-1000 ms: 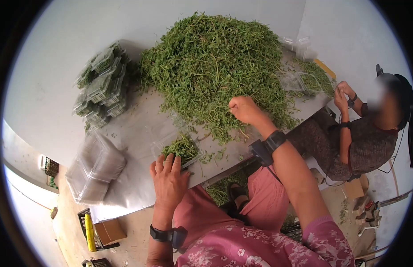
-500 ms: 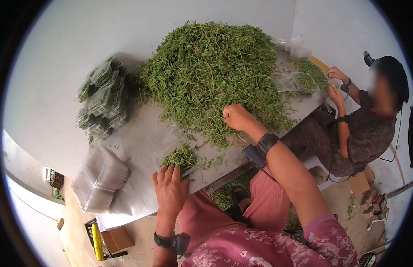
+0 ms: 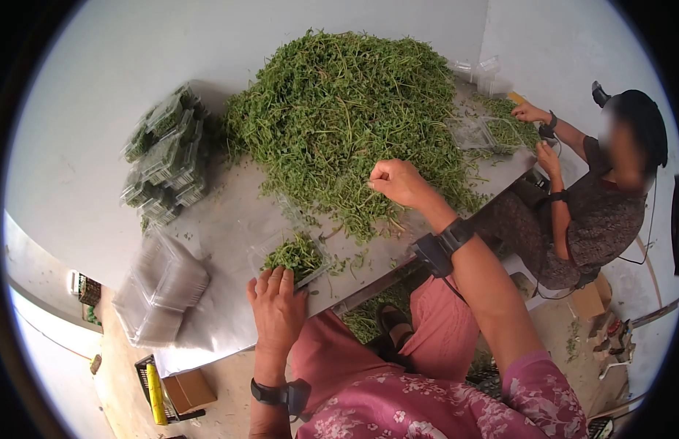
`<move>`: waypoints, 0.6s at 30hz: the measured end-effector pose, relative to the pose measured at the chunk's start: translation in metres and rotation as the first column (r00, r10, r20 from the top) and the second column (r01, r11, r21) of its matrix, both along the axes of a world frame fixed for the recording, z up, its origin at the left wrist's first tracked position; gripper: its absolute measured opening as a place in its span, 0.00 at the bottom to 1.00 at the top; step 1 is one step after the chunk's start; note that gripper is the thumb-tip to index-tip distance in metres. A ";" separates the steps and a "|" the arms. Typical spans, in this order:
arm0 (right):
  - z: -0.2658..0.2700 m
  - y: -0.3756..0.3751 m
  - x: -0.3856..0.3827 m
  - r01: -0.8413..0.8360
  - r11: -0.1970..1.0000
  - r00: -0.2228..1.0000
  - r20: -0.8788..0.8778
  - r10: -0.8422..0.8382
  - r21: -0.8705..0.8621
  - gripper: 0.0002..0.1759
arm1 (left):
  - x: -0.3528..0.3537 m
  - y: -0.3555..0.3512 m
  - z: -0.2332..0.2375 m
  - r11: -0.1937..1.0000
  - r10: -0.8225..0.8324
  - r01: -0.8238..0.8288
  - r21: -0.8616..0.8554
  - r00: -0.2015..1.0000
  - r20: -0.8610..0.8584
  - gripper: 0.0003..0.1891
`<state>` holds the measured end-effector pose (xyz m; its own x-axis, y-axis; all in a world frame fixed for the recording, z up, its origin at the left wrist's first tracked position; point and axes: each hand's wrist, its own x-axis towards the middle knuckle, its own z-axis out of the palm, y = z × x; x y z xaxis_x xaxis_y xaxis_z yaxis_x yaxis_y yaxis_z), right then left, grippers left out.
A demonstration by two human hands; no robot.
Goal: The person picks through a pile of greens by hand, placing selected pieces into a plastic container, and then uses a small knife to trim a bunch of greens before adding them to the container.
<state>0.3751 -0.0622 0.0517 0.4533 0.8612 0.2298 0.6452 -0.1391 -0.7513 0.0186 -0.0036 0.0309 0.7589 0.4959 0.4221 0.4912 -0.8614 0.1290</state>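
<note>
A large heap of leafy green stems [image 3: 347,110] covers the back of the table. In front of its lower right part is my right hand [image 3: 400,183], its fingers pinched together; whatever is between them is too small to make out. Near the table's front edge sits an open clear plastic box [image 3: 319,272] holding a small bunch of greens [image 3: 292,252]. My left hand [image 3: 277,304] rests at the box's near side, fingers stretched out over its edge and touching the greens, thumb apart.
Filled clear boxes [image 3: 167,157] are piled at the left. A stack of nested plastic boxes [image 3: 160,289] stands by the front left edge. On the right, a seated co-worker [image 3: 588,197] handles greens beside another open box [image 3: 480,134]. A crate [image 3: 150,388] lies on the floor.
My right hand has risen slightly and shifted right, still pinched. My left hand stays at the box. The co-worker's far hand has reached left over the greens.
</note>
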 end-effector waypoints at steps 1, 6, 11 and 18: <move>0.001 0.000 -0.001 -0.011 1.000 1.000 -0.009 0.011 0.004 0.08 | 0.000 0.000 0.000 1.000 -0.002 0.002 0.001 1.000 0.008 0.28; 0.002 -0.001 0.001 -0.048 0.999 0.997 -0.067 0.048 0.008 0.06 | -0.004 0.000 -0.003 0.999 -0.039 0.040 -0.005 0.995 0.096 0.28; 0.000 -0.001 0.004 -0.037 0.999 0.995 -0.095 0.039 0.020 0.05 | -0.010 0.006 -0.016 0.998 -0.048 0.059 -0.033 0.967 0.251 0.27; -0.001 -0.005 0.005 -0.046 0.999 0.999 0.020 0.046 -0.001 0.04 | -0.013 0.006 -0.018 0.996 -0.033 0.056 -0.073 0.959 0.281 0.25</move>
